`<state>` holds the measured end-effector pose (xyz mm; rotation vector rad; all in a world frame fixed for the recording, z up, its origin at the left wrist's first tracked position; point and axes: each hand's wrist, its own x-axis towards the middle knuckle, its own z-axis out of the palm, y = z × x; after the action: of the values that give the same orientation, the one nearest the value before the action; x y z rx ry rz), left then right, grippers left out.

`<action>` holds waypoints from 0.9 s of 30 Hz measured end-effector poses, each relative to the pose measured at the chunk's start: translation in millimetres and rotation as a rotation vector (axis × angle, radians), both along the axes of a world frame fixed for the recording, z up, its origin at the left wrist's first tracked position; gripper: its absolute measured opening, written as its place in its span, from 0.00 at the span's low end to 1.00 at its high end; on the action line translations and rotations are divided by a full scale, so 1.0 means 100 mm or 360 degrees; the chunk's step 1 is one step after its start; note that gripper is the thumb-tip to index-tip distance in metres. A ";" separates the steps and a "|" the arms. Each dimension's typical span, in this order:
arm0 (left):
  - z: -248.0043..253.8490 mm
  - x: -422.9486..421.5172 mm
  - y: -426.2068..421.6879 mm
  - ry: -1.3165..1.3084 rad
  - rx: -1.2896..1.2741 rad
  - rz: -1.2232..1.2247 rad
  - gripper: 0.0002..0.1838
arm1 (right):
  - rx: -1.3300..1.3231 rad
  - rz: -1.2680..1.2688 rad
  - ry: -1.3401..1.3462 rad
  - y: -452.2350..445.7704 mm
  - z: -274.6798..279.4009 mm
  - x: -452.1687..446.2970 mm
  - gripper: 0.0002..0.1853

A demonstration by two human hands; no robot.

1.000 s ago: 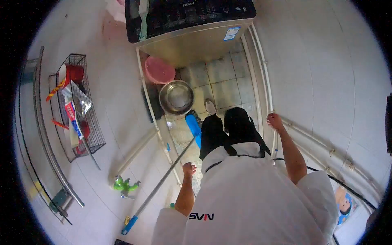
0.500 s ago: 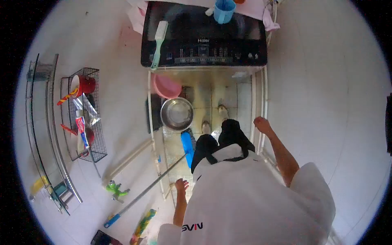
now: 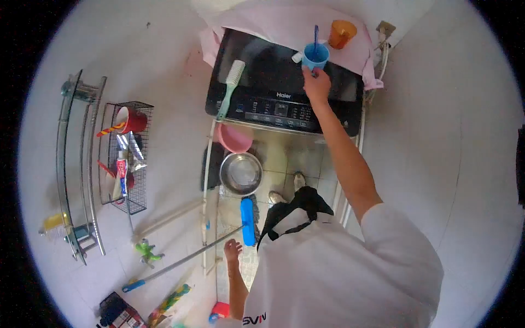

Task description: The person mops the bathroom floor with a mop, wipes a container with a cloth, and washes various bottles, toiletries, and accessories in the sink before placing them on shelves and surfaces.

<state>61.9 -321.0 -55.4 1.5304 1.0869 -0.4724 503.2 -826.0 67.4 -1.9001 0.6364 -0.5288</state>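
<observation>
My right hand (image 3: pixel 317 85) reaches over the washing machine (image 3: pixel 262 106), its fingers closed at the near side of a blue cup (image 3: pixel 315 56) that has a blue toothbrush (image 3: pixel 316 35) standing in it. A small white object (image 3: pixel 297 57) lies left of the cup, and an orange cup (image 3: pixel 342 34) stands behind it on a pink cloth (image 3: pixel 273 22). My left hand (image 3: pixel 233 250) hangs low near the mop handle, fingers apart and holding nothing. A pale green brush (image 3: pixel 231 87) rests on the machine's left side.
On the floor are a pink basin (image 3: pixel 235 138), a metal basin (image 3: pixel 241 174) and a blue mop head (image 3: pixel 248 221), its handle (image 3: pixel 191 256) slanting left. A wire basket (image 3: pixel 139 158) with red cups and toothpaste (image 3: pixel 121 174) hangs on the left wall, beside metal rails (image 3: pixel 93 169).
My right hand has moved up from beside my body to the blue cup and closed at it. The view has shifted, showing more of the machine top. My left hand stays low.
</observation>
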 end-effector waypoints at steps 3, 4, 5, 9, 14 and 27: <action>-0.02 0.59 -0.13 -0.0244 0.0348 -0.0601 0.15 | 0.0604 -0.0100 -0.0218 -0.11 0.17 -0.07 0.18; 0.04 0.85 -0.32 -0.0464 0.0531 -0.0751 0.14 | 0.0560 -0.0061 -0.0293 -0.25 0.01 -0.10 0.18; 0.18 1.21 -0.63 -0.0690 0.0717 -0.0901 0.13 | 0.0590 0.0145 -0.0147 -0.39 0.09 -0.24 0.18; 1.41 2.82 -2.42 -0.1496 0.0478 -0.1314 0.13 | 0.0534 0.0240 -0.0112 -0.75 0.04 -0.55 0.17; 1.74 4.49 -4.29 -0.2130 0.1114 -0.1573 0.28 | 0.0241 0.0200 -0.0147 -0.99 -0.15 -0.73 0.12; 1.44 4.82 -4.18 -0.1041 -0.0950 -0.0479 0.19 | -0.0581 0.0286 -0.0257 -1.79 0.87 -0.05 0.28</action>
<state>543.5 -739.4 89.0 1.1724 0.1750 -0.4047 497.9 -1004.9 154.8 -2.2016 0.2711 -0.7101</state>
